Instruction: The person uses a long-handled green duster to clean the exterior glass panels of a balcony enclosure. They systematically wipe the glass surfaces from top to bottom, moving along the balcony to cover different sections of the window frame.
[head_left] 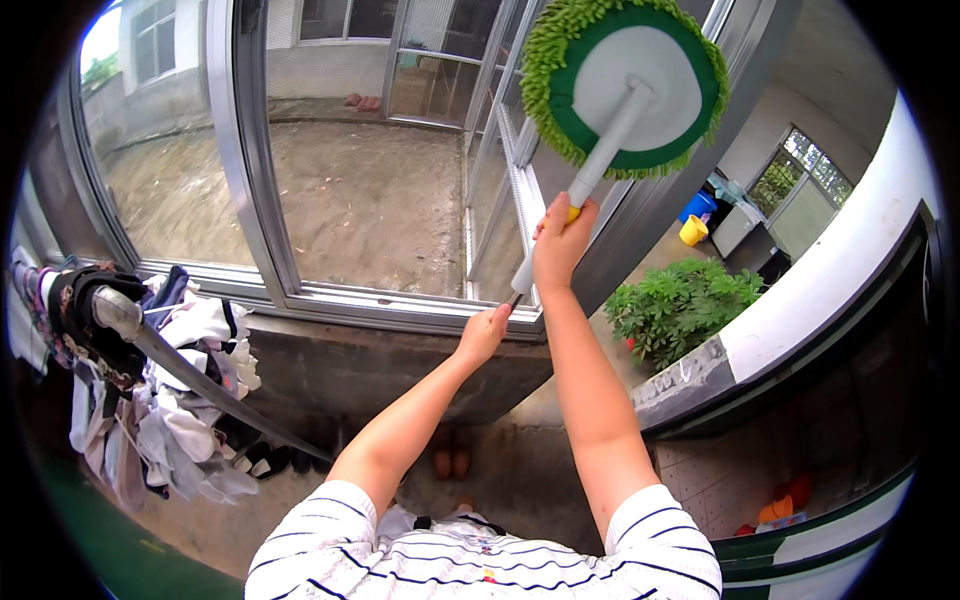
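A round mop [605,75] with a green fringe and a pale grey centre plate is raised at the top, in front of the window frame's right post. Its grey handle slants down toward me. My right hand [563,245] is closed around the handle beside a yellow collar. Lower and to the left, my left hand [484,334] grips the thin lower part of the handle near the sill. Behind the handle stands the metal-framed window [285,220]. Whether the mop head touches the frame or glass I cannot tell.
Clothes and socks [185,400] hang at the left around a curved metal rail [215,395]. A leafy green plant [680,310] stands at the right by a white wall [800,300]. Beyond it are a yellow bucket [692,231] and a blue container [698,207]. Shoes [270,462] lie on the floor.
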